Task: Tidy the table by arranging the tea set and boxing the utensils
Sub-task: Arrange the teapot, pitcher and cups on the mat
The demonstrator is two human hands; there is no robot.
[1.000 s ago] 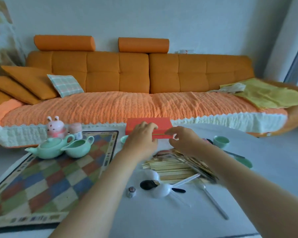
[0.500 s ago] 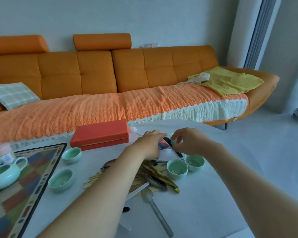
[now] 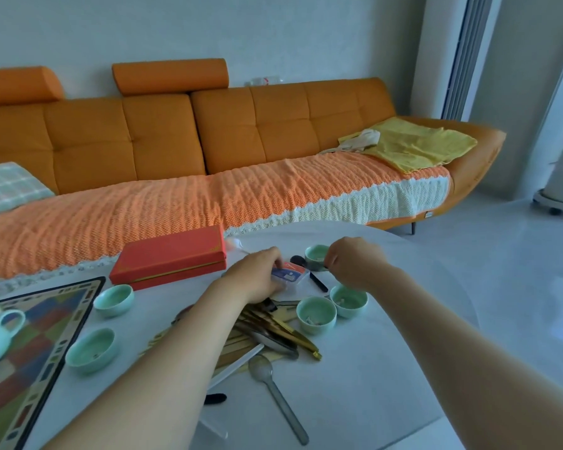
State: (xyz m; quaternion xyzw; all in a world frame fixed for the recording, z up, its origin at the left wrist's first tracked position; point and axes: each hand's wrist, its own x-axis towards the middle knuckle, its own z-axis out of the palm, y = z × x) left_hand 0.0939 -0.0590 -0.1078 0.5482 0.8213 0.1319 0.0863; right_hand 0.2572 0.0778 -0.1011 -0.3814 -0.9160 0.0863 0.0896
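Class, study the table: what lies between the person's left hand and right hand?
In the head view: a small tub with a blue-and-red label, gripped by the left hand, a black utensil, and a green cup by the right hand.

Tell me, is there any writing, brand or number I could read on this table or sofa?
No text is legible.
The small packet in the left hand: red and blue print, too blurred.
The red box: gold ornament, no words visible.
The mat border: tiny marks, too small.
The bottle on the sofa back: red label, blurred.
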